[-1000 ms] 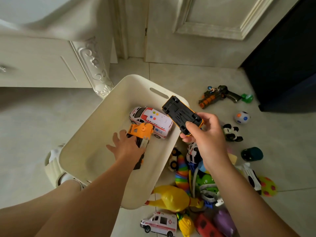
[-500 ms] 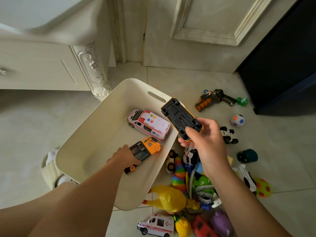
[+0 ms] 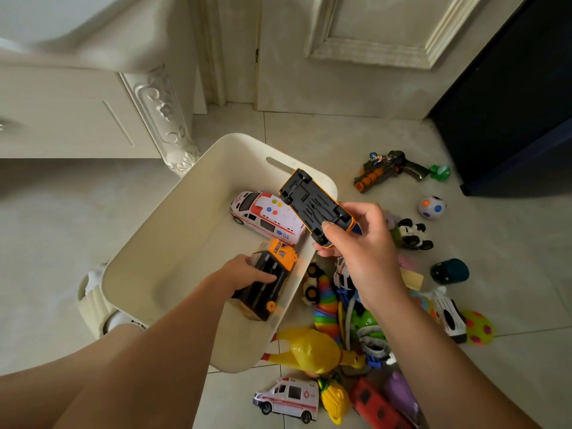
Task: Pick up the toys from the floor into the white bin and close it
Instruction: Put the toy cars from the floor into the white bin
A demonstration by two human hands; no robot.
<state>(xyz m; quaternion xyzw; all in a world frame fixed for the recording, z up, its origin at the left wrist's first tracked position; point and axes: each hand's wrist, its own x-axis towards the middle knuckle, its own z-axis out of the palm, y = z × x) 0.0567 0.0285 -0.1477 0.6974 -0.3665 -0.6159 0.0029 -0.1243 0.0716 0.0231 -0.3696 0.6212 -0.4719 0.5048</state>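
The white bin [image 3: 173, 243] stands open on the tiled floor with a white ambulance toy [image 3: 266, 218] lying inside at its far end. My left hand [image 3: 241, 274] is inside the bin, gripping an orange and black toy truck [image 3: 269, 280] low against the right wall. My right hand [image 3: 362, 243] holds an orange toy car [image 3: 315, 209] upside down over the bin's right rim, its black underside facing me. More toys lie on the floor to the right of the bin, among them a yellow rubber chicken [image 3: 309, 351] and a small ambulance [image 3: 288, 397].
A toy gun [image 3: 387, 168], spotted ball [image 3: 431, 207], panda toy [image 3: 411, 233] and dark teal toy [image 3: 448, 270] are scattered at right. A white carved cabinet [image 3: 93, 119] stands at left, a door behind, a dark piece of furniture [image 3: 510, 103] at right. A ribbed white object [image 3: 89, 305] lies by the bin's near-left corner.
My left hand has lowered the orange truck from mid-bin down to the bin's floor near the right wall. My right hand has kept the upside-down car over the rim.
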